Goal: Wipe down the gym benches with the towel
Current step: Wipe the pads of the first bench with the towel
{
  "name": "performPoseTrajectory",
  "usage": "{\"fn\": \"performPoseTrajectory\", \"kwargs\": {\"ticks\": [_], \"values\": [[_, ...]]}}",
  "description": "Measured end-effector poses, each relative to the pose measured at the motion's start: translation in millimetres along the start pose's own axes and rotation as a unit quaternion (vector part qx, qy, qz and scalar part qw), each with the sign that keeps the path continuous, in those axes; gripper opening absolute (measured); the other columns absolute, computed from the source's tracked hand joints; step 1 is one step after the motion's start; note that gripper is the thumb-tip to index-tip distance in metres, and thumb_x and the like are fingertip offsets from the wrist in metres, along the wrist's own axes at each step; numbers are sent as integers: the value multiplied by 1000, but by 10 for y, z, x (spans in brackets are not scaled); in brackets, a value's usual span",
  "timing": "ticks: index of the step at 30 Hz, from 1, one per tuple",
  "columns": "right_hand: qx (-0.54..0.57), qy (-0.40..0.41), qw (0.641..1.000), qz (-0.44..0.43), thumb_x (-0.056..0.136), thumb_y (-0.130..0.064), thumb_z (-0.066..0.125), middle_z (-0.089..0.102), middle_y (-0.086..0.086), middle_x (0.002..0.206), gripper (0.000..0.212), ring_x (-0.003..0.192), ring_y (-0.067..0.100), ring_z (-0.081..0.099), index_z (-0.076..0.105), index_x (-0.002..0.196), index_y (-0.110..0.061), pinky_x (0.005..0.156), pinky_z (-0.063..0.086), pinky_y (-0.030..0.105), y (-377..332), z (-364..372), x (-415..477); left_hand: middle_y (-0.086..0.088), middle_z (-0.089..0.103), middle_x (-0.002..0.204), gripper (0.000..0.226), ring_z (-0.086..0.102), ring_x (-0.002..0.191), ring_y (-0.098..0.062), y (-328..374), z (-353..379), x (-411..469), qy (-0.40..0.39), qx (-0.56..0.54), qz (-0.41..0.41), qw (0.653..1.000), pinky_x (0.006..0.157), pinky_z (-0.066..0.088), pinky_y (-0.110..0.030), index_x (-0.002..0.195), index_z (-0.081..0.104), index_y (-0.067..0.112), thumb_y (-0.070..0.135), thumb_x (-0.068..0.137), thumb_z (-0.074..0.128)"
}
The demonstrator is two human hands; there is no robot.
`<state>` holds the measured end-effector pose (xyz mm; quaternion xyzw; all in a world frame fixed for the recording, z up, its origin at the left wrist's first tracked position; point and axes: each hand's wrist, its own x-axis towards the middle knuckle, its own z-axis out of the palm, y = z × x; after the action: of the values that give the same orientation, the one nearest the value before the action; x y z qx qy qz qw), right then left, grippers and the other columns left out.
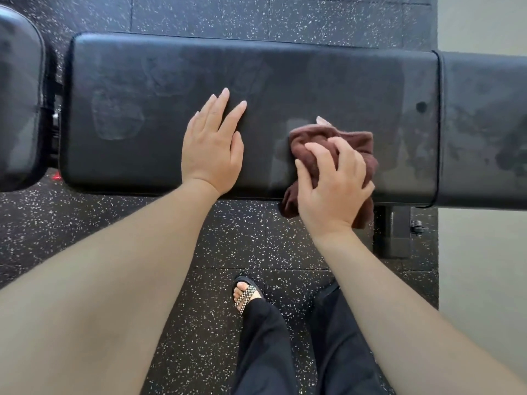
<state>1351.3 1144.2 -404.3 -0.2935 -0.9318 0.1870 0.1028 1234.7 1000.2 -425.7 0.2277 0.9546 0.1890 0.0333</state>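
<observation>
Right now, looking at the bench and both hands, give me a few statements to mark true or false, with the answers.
1. The right hand grips the brown towel. True.
2. The left hand holds a spray bottle. False: it lies flat on the bench pad, holding nothing.
3. The towel hangs partly over the pad's near edge. True.
4. The person is barefoot. False: a checkered sandal shows on one foot.

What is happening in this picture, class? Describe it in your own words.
A person stands over a black padded gym bench and wipes it. The right hand grips a bunched brown towel against the pad near its front edge, with part of the cloth hanging over that edge. The left hand lies flat on the pad beside it. Faint smudges show on the pad's left part.
</observation>
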Motion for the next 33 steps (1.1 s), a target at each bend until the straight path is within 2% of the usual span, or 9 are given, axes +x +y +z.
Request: {"fn": "performPoseTrajectory", "kwargs": {"ticks": [2,6,10,15,20,26,33], "values": [[7,-15,1000,-21,89,-41,58,53,1,131,24,122,26,45,64,110,-31,89,35,52,-102,48,89,-5,29,154,47,23,142,-24,0,2,0,0,1,1,1000,115,18,-40,141,41,21,20,94,36],[6,-44,999,5,90,-44,53,44,-2,141,29,128,24,37,59,118,-36,96,30,55,-262,133,293,-4,28,154,48,22,142,-23,5,-7,12,-2,5,-6,1000,116,17,-40,141,41,22,20,94,37],[2,-54,999,5,91,-41,53,45,-1,140,27,127,25,38,58,117,-35,93,32,54,-362,148,283,-5,28,154,48,22,142,-24,0,-5,17,-4,13,-5,1000,116,18,-40,141,41,22,20,93,37],[19,-55,997,-54,88,-36,61,55,2,130,21,120,27,47,65,107,-28,84,39,54,-92,11,38,-9,28,153,48,24,141,-29,32,-28,18,-10,18,-3,1000,116,18,-42,140,42,16,16,93,38],[-34,-39,996,-77,86,-41,60,58,-1,125,21,114,26,53,66,104,-30,79,40,48,450,-187,-46,-9,20,156,51,15,144,-30,140,-54,30,-54,28,-26,998,116,11,-48,144,34,13,27,95,34],[-22,-25,999,-9,89,-41,59,54,-1,129,24,118,27,45,62,109,-29,85,38,53,1176,-508,207,-4,17,157,52,13,144,-24,634,126,33,-68,39,2,997,112,5,-58,145,30,14,29,96,39],[-28,-28,999,27,93,-46,47,47,-5,136,29,125,23,39,56,117,-33,96,32,55,1160,-510,1110,3,17,157,52,11,145,-17,1200,409,207,-81,46,4,996,109,-2,-63,145,29,23,35,95,33]]}}
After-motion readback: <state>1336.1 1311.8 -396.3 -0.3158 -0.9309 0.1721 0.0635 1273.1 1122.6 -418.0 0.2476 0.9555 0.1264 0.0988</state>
